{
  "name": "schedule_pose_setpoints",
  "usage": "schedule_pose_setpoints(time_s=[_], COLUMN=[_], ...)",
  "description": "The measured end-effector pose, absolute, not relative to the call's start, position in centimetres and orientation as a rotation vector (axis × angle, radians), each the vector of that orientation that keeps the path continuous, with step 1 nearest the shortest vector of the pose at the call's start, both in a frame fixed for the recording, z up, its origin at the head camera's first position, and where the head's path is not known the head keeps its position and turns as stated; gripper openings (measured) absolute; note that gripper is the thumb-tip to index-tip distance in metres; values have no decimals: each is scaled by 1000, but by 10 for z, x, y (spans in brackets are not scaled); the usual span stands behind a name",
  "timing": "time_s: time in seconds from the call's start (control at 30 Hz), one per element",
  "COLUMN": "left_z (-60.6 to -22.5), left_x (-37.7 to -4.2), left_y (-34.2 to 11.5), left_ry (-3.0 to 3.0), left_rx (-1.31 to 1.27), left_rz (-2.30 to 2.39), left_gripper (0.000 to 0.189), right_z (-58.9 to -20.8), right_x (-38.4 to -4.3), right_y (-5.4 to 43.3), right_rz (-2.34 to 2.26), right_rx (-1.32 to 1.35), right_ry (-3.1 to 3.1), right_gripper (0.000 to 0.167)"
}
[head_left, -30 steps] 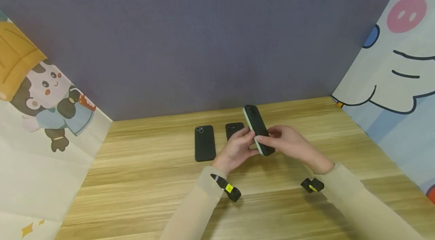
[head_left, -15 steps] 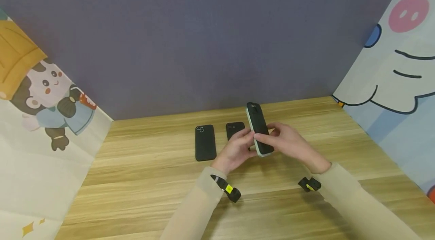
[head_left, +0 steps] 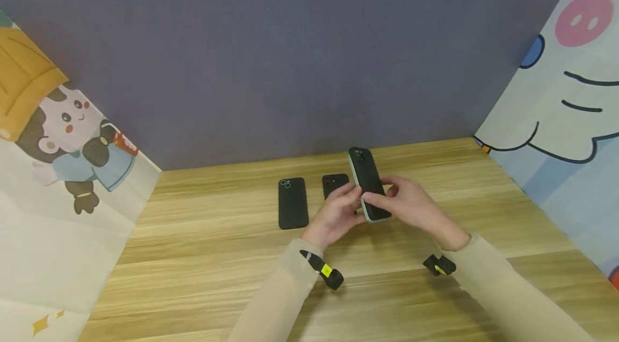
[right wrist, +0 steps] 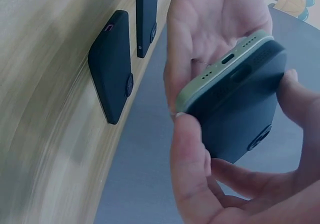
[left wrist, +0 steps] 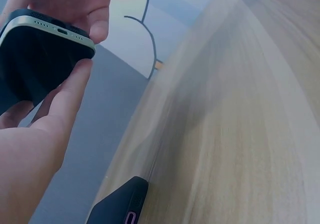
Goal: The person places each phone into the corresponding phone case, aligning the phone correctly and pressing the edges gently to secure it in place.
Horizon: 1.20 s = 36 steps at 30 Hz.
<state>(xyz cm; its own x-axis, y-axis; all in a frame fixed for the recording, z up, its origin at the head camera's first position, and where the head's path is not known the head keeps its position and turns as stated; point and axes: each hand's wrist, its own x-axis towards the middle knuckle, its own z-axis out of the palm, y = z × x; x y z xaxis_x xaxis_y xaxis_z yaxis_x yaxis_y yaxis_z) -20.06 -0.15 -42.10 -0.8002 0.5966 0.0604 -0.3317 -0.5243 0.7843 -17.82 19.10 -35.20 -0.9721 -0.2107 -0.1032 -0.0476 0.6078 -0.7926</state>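
Both hands hold a smartphone with a pale green frame (right wrist: 220, 71) above the table, tilted, its back towards the head camera. A black phone case (head_left: 371, 180) covers that back. In the right wrist view the green bottom edge, with its charging port, stands out beyond the case's lower edge. My left hand (head_left: 336, 210) grips the phone along its left side, thumb at the edge. My right hand (head_left: 411, 205) pinches the lower part from the right, its thumb on the case near the left edge. The left wrist view shows the dark screen (left wrist: 37, 61) side.
Two more black phones lie camera side up on the wooden table (head_left: 217, 256): one at the left (head_left: 293, 203), another (head_left: 333, 183) partly hidden behind my left hand. A grey panel (head_left: 309, 62) rises at the back, with cartoon-printed panels at both sides.
The phone and case have tipped slightly in the hands and shifted a little. The right wrist has moved slightly left. Both hands keep their hold, and the two table phones stay put.
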Motion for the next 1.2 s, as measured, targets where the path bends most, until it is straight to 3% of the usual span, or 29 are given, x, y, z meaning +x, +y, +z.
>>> schedule_pose_setpoints(time_s=[0.4, 0.77, 0.97, 1.2], left_z=[-419, -411, -406, -405], left_x=[-199, -195, -195, -195], left_y=[0, 4, 6, 6], left_ry=[1044, 1052, 1127, 1168], left_rx=[416, 473, 479, 415], left_rz=[2336, 2257, 2251, 2277], left_gripper=[36, 53, 52, 50], right_z=[-352, -356, -354, -358], right_x=[-176, -172, -168, -171], right_y=[190, 188, 182, 187], right_rz=[-1324, -1237, -1171, -1259], right_rx=[-167, -105, -108, -123], right_ry=[2657, 2765, 2843, 2801], right_gripper=[88, 90, 94, 65])
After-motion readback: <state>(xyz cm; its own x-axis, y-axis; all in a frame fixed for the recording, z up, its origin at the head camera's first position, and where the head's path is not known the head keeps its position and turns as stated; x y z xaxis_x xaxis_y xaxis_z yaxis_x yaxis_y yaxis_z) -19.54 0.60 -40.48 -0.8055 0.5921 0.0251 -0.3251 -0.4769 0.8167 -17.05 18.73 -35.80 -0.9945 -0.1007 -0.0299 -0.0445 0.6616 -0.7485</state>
